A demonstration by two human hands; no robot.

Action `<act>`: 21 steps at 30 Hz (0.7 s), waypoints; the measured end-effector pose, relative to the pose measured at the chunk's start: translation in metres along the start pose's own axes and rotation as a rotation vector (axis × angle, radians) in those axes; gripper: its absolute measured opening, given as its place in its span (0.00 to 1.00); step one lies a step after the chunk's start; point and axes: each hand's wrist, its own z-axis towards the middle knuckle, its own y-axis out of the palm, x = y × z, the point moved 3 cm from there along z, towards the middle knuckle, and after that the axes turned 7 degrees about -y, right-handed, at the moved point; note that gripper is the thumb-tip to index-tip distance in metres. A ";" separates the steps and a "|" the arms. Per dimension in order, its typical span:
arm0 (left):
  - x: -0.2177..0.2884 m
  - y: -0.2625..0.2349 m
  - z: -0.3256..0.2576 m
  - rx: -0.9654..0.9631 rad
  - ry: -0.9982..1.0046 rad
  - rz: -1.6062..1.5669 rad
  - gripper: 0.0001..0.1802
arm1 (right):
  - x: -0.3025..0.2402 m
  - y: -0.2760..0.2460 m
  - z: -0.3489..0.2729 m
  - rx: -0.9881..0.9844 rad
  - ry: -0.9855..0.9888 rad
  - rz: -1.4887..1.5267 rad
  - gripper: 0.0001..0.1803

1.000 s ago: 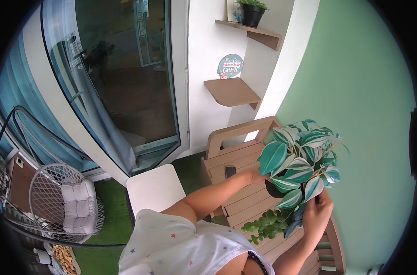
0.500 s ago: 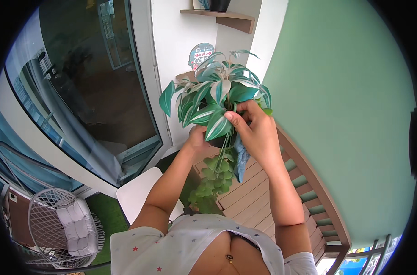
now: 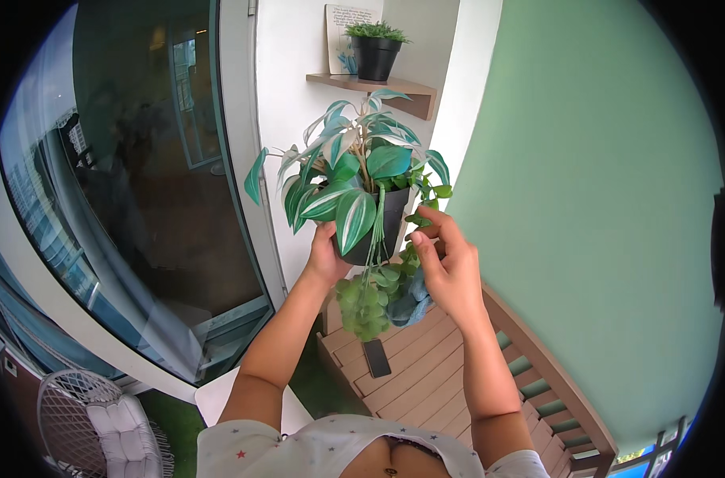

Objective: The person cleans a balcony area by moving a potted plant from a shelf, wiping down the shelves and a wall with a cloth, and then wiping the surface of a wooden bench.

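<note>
The person is holding a potted plant (image 3: 362,199) up in the air, near the centre of the view, in front of a white wall. The left hand (image 3: 328,253) is gripping the dark pot at its lower left side, at about 7 o'clock from the pot, and its fingers are wrapping around the pot wall. The right hand (image 3: 446,267) is sitting at about 4 o'clock from the pot; its fingers (image 3: 436,225) are half curled and are touching the trailing stems by the right side of the pot, but it is not possible to tell whether they are really pinching a stem or pressing on the pot. The plant is carrying striped green and white leaves on top, and a bunch of small round leaves (image 3: 366,307) is hanging down below the pot. At 12 o'clock from the plant, a wooden shelf (image 3: 414,89) is carrying a smaller black pot (image 3: 376,56) with short green growth. Below the hands, at about 6 o'clock, a dark flat phone (image 3: 376,358) is lying on a wooden slatted bench (image 3: 426,374). A large glass door (image 3: 139,199) is filling the left part of the view.
</note>
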 end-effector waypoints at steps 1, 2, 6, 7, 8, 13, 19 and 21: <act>0.003 0.007 0.006 -0.008 -0.005 -0.017 0.34 | 0.000 -0.003 0.005 0.006 -0.011 0.000 0.25; 0.006 0.011 0.012 -0.067 -0.010 -0.007 0.32 | 0.001 -0.003 0.011 -0.050 -0.041 -0.076 0.30; 0.025 0.063 0.037 -0.154 0.138 0.093 0.31 | 0.003 -0.020 0.046 -0.120 -0.216 -0.129 0.47; 0.032 0.073 0.044 -0.170 0.149 0.105 0.31 | -0.002 -0.024 0.053 -0.151 -0.294 -0.107 0.49; 0.041 0.084 0.054 -0.252 0.119 0.116 0.31 | -0.004 -0.029 0.065 -0.221 -0.190 -0.018 0.57; 0.080 0.135 0.096 -0.218 0.027 0.330 0.34 | -0.024 -0.052 0.123 -0.052 -0.382 0.012 0.66; 0.150 0.158 0.145 0.049 0.026 0.770 0.33 | -0.049 -0.072 0.200 0.053 -0.375 0.044 0.66; 0.172 0.168 0.162 0.134 0.078 0.898 0.33 | -0.047 -0.071 0.234 0.128 -0.457 -0.009 0.68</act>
